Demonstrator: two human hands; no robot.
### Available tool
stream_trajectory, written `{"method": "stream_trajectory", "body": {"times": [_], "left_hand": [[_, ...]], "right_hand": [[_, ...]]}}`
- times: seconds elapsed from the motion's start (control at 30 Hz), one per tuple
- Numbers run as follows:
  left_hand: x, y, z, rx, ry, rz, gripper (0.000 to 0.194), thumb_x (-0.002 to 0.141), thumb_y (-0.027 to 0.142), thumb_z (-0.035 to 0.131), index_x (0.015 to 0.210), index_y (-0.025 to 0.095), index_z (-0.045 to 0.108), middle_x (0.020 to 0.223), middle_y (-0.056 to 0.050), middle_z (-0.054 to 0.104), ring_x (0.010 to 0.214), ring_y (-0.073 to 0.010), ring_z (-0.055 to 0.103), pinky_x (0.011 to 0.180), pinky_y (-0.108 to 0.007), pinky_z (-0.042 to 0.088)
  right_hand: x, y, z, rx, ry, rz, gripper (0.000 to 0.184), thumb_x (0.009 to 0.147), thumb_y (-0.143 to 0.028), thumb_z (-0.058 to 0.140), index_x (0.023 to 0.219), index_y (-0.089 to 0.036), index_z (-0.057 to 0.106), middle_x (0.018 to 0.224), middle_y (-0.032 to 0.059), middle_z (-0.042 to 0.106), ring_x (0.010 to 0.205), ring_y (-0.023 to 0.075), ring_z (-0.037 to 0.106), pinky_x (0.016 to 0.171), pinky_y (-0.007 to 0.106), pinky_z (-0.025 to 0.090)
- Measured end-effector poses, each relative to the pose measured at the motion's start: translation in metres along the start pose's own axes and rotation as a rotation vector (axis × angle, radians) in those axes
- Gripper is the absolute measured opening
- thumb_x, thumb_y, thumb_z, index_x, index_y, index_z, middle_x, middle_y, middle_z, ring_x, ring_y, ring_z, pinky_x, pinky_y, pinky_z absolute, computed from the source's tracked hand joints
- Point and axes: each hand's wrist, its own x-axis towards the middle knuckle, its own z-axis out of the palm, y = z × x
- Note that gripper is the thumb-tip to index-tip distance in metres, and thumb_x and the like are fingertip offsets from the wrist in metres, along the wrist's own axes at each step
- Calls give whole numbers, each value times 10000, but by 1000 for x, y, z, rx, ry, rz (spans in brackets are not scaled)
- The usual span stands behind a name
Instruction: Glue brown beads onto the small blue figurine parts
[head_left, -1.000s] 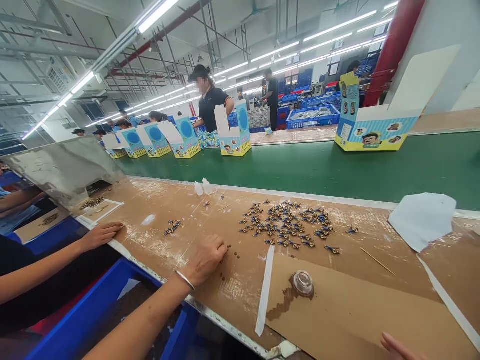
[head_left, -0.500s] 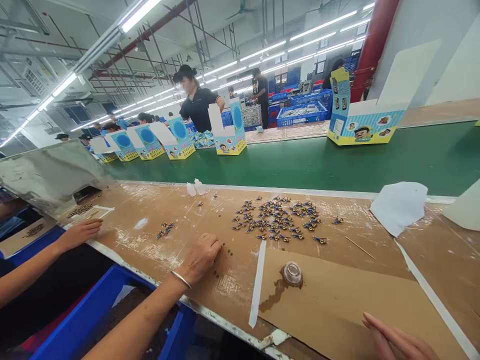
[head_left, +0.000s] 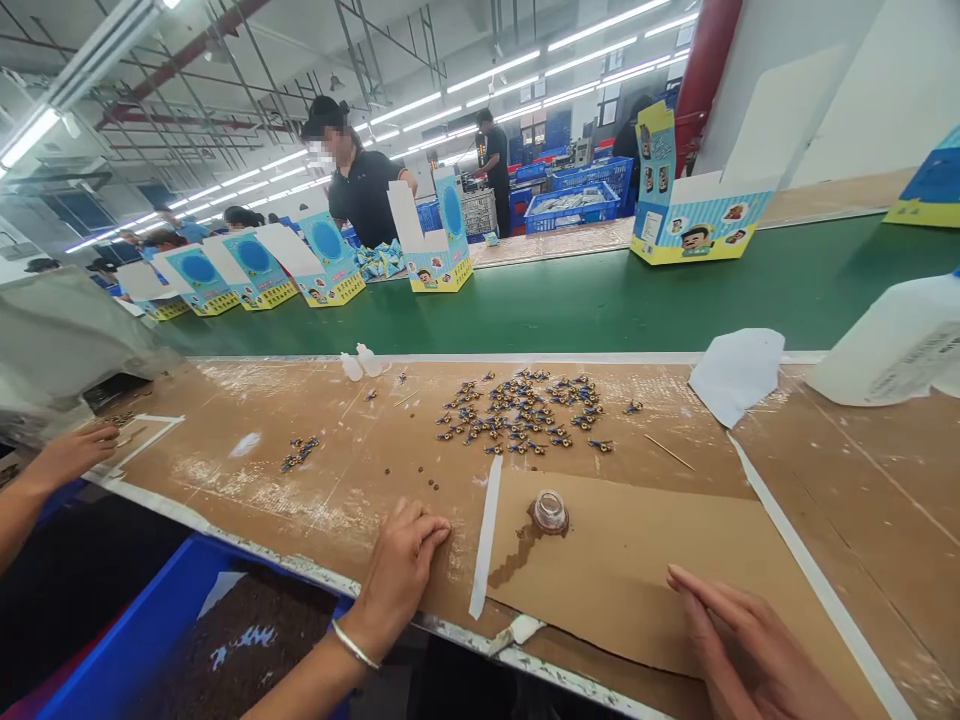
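My left hand (head_left: 399, 565), with a silvery bangle at the wrist, rests low over the brown table left of a strip of white tape. Its thumb and forefinger are pinched together; anything between them is too small to see. Several tiny dark beads (head_left: 433, 485) lie just beyond it. My right hand (head_left: 739, 640) hovers over a cardboard sheet (head_left: 637, 570), thumb and forefinger tips together, with nothing discernible in them. On the sheet, a small clear dish (head_left: 551, 512) sits in a brown wet stain. Many small blue-and-gold pieces (head_left: 525, 410) are spread behind it.
A co-worker's hand (head_left: 71, 455) is at far left. Two small white bottles (head_left: 360, 362), a thin wooden stick (head_left: 670, 452) and a white sheet (head_left: 737, 375) lie farther back. Printed cartons (head_left: 697, 225) stand on the green belt (head_left: 555, 315). A blue bin (head_left: 112, 655) is below the table edge.
The view has swung right. My left hand has drawn back from the beads toward the cardboard, its fingers still pinched. My right hand has come further into view, nearer the dish.
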Motion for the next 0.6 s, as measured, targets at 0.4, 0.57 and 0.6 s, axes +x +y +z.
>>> {"method": "stream_trajectory", "body": {"times": [0.4,0.57,0.6], "left_hand": [[-8,-6,10,123,170,106,250,903,116,431,952,188,666,833,-53,627,790,-201,482,717,-346,378],[-7,-9,5,155,180,122,230,893,103,454,962,191,656,832,-42,635,779,-196,484,715,-343,378],[-8,-9,3,159,185,122,222,894,109,459,966,189,654,836,-42,637,777,-194,486,718,-342,380]], "right_hand": [[1,-12,-2,63,32,108,217,908,-341,474,1069,-236,577,995,-12,588,866,101,574,887,186,402],[-1,-10,0,42,20,124,222,915,-351,458,1072,-246,574,999,-22,587,858,95,575,889,183,395],[-1,-9,0,33,20,129,224,914,-353,457,1073,-249,574,1002,-24,589,866,95,576,889,182,393]]}}
